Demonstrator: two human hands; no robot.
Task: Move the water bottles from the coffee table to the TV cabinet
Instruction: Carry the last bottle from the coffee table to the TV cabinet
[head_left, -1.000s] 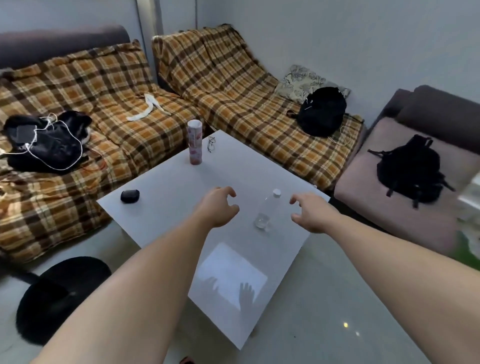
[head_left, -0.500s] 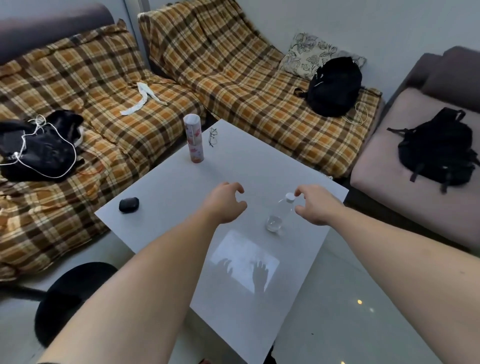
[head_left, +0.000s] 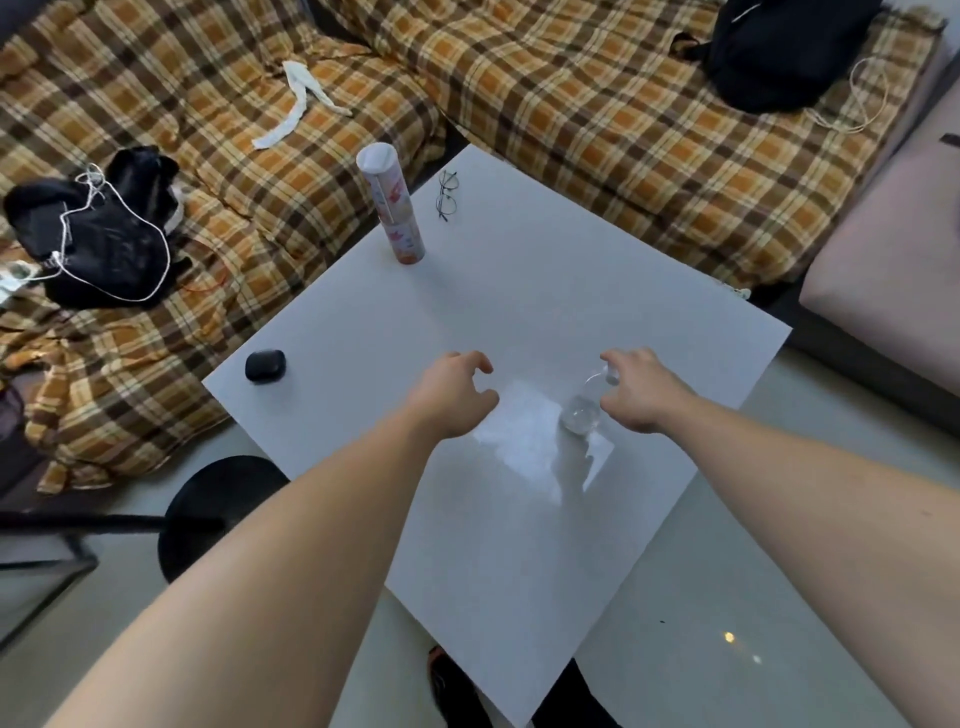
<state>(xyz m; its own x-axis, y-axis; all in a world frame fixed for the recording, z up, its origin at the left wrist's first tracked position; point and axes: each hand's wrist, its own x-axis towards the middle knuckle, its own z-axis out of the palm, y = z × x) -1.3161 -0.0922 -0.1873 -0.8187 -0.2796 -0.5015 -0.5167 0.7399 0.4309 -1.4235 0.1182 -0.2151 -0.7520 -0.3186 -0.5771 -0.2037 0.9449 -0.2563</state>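
The bottle (head_left: 584, 408) stood upright near the table's (head_left: 519, 519) right edge. The right hand (head_left: 636, 392) was at its neck, fingers curled around the cap; whether they clamped it I cannot tell. The left hand (head_left: 454, 397) hovered beside, fingers apart, empty.

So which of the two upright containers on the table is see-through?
The clear water bottle by the right hand is see-through. The tall tube near the glasses is opaque, pink-patterned with a white lid.

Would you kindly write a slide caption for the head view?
Right hand closing on clear water bottle on white coffee table; left hand open beside it.
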